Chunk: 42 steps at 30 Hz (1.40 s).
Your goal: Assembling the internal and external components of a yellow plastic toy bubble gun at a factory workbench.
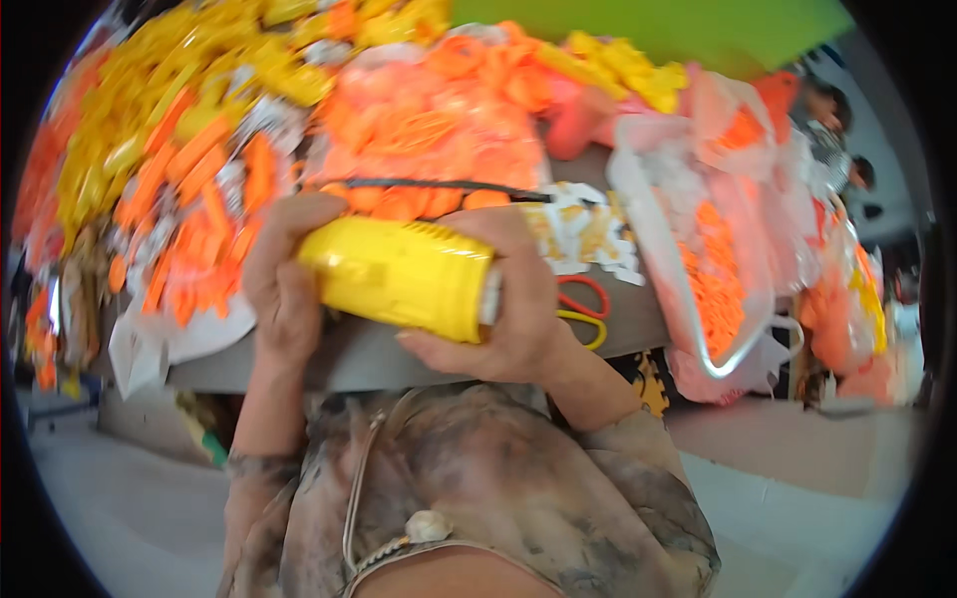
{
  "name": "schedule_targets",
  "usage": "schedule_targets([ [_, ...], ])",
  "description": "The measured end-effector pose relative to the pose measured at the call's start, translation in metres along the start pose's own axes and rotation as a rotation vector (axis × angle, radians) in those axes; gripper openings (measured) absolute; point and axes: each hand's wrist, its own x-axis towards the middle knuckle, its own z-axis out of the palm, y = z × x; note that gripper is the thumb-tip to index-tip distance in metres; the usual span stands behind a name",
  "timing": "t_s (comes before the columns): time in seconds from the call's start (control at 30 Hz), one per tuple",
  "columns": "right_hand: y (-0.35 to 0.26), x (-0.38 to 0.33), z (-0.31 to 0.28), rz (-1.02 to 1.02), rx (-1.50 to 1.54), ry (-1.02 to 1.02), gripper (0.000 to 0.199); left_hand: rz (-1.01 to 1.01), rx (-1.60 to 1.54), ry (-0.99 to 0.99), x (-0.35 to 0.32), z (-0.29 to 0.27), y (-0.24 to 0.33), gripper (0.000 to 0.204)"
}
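Observation:
Both of my hands hold a yellow plastic cylinder-shaped part [394,277] above the near edge of the table, lying on its side and tilted a little down to the right. My left hand [284,269] grips its left end, with the thumb against the near side. My right hand [523,284] is wrapped round the right end, where ridges and a pale rim show. Just beyond the part lie a thin dark strip [429,184] and several round orange pieces [439,202].
Yellow plastic parts [264,65] are heaped at the far left, above orange pieces [204,164]. Bagged orange parts [429,105] fill the middle. On the right are a white sticker sheet [588,234], red and yellow loops [586,311] and a white-rimmed container [653,264] holding orange pieces.

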Motion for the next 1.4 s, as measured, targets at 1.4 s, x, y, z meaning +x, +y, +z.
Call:
schedule_targets([
  [1.4,-0.001,-0.053,0.019,0.229,0.525,-0.012,0.061,-0.341,-0.25,-0.263,-0.05,-0.023,0.05,0.084],
])
